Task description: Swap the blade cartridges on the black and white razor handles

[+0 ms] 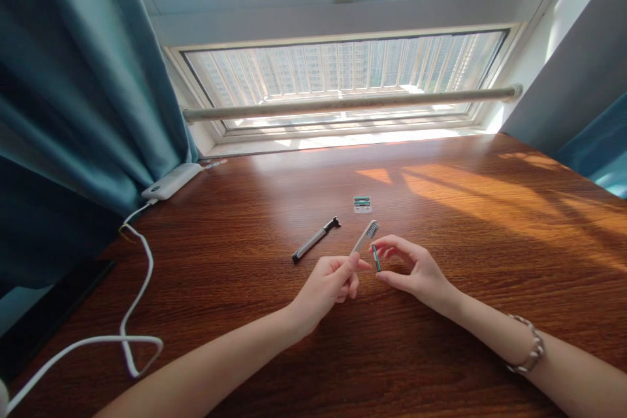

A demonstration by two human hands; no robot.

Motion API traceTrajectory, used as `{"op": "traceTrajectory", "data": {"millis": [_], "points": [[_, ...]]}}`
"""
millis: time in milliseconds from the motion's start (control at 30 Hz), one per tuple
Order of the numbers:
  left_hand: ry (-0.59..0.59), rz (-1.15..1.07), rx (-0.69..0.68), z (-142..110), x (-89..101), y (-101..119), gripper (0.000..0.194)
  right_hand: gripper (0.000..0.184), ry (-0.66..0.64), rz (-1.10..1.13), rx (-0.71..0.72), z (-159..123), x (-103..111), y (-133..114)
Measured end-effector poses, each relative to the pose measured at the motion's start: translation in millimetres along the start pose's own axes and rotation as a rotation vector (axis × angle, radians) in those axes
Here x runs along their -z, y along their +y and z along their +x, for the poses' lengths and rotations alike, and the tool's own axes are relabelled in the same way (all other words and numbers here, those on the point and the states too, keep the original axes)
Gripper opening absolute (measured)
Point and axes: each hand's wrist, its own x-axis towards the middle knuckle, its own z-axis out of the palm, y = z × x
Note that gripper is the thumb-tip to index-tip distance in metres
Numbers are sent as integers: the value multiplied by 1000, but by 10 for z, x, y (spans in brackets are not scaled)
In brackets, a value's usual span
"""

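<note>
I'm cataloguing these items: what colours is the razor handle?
The razor handle is black and grey, seen in the head view.

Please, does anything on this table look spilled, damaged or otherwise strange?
I see no spill or clear damage. Slightly odd: the razor handle lies with its end bare, no blade head attached, while the right hand pinches a cartridge.

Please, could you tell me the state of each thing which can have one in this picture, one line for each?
Left hand: closed on the toothbrush.
Toothbrush: held, bristle end pointing away from the person.
Right hand: pinching the razor cartridge.
Razor cartridge: detached from the razor handle.
Razor handle: lying on the table, no cartridge fitted.
White device: cable plugged in.
Cable: loosely looped.
</note>
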Motion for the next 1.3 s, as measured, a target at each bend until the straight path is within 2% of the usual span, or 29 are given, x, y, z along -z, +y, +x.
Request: {"op": "traceTrajectory", "data": {"millis": [67, 233, 333, 433, 533, 700, 900, 1033, 1133, 1200, 1300], "points": [[53, 136, -65, -7, 11, 21, 49, 36, 29, 120, -51, 26, 27, 51], [111, 563, -241, -78, 10, 75, 39, 36, 99, 322, -158, 67, 76, 90], [140, 696, -296, -93, 18, 104, 36, 34, 122, 371, -182, 74, 82, 71], [216, 776, -344, -60, 60, 128, 33, 35, 127, 388, -162, 75, 79, 62], [283, 797, -362, -14, 111, 129, 32, 35, 101, 406, -152, 78, 79, 61], [181, 800, -388, -13, 117, 95, 32, 35, 165, 434, -195, 88, 80, 61], [234, 802, -372, -11, 116, 101, 32, 33, 98, 482, -191, 82, 80, 51], [145, 767, -388, -16, 105, 81, 31, 34, 138, 545, -228, 79, 78, 56], [152, 760, -367, -20, 91, 72, 32, 33, 121, 658, -257, 75, 65, 56], [186, 741, -358, -15, 88, 66, 33, 30, 89, 793, -287, 74, 53, 47], [173, 740, -374, -10, 81, 42, 32, 26, 51, 994, -323, 67, 33, 28]]}}
